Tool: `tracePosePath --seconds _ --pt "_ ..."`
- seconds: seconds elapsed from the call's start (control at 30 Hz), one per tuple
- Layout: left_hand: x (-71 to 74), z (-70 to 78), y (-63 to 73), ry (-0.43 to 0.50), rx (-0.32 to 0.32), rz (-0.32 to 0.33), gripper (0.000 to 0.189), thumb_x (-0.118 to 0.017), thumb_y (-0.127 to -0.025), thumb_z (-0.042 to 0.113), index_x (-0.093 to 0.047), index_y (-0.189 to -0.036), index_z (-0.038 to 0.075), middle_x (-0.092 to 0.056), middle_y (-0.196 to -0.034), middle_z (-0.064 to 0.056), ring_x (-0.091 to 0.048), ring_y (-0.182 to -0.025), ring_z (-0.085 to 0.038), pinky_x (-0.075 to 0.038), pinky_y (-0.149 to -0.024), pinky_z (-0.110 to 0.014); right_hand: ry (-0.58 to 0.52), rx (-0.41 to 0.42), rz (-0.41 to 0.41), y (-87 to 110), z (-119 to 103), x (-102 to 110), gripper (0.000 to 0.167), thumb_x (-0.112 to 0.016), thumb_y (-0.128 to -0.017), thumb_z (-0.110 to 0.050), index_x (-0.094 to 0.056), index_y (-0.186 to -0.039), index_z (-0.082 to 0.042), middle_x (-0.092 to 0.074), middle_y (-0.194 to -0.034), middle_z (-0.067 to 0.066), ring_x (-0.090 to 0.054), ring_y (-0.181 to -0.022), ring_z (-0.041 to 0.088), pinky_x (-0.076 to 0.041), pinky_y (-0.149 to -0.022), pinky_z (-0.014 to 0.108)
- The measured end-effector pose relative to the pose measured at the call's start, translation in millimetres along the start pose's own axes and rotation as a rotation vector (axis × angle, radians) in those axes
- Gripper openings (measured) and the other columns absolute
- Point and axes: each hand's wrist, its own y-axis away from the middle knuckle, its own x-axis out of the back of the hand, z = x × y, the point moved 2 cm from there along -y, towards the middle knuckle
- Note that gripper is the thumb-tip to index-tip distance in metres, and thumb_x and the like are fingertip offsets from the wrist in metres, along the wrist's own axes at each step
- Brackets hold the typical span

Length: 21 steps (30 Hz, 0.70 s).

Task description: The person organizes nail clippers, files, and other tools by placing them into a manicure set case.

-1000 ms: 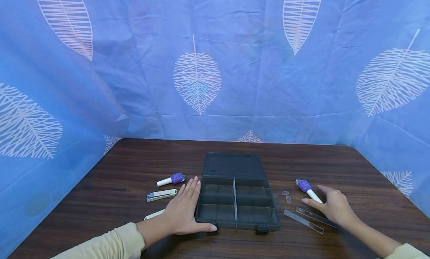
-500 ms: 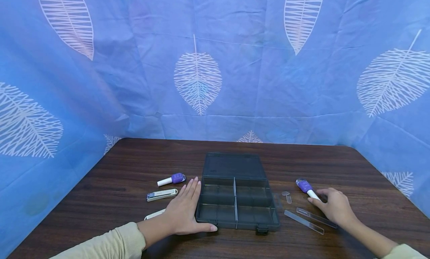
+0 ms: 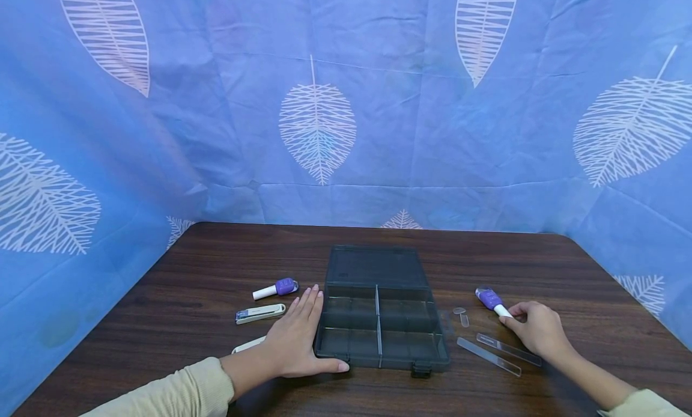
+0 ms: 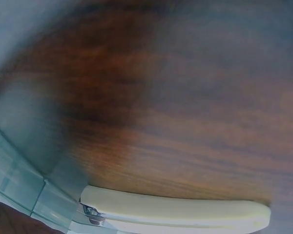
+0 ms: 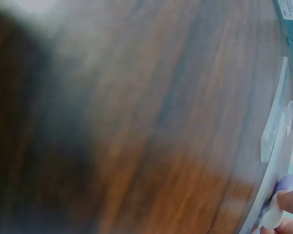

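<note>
with left hand (image 3: 294, 342) straight-fingered, thumb splayed, touching the open dark box (image 3: 394, 363) between both hands, pinching in right hand (image 3: 540, 330) the white cap (image 3: 501, 310) of a purple bottle (image 3: 489, 298) lying on the bench (image 3: 243, 243) just ahead, with clear files (image 3: 489, 357) near that same hand.

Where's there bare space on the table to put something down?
The table is bare behind the left purple bottle and right purple bottle, and left of the nail clipper. It's crowded between the box and right hand, with strips and clear pieces.
</note>
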Motion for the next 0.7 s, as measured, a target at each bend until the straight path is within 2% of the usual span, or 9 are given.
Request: tracePosePath --seconds 0.4,0.7 --pt "1.5 0.1 -0.2 0.000 0.002 -0.004 0.120 -0.050 -0.068 0.080 -0.013 -0.148 0.000 -0.013 -0.155 -0.019 -0.013 -0.144 -0.032 -0.023 -0.113 -0.047 -0.018 -0.017 0.015 -2.3 2.5 2.3 0.017 -0.062 -0.083 -0.007 -0.063 -0.079 0.009 -0.062 -0.063 0.004 -0.050 -0.057 0.012 -0.036 -0.054 0.028" --pt "1.6 0.2 -0.7 0.002 -0.002 -0.001 0.119 -0.050 -0.068 0.080 -0.013 -0.147 -0.001 -0.013 -0.155 -0.020 -0.014 -0.143 -0.033 -0.024 -0.113 -0.048 -0.027 -0.038 0.012 -5.5 4.4 6.1 0.018 -0.060 -0.085 -0.007 -0.064 -0.080 0.010 -0.062 -0.062 0.006 -0.049 -0.055 0.012 -0.036 -0.052 0.028"
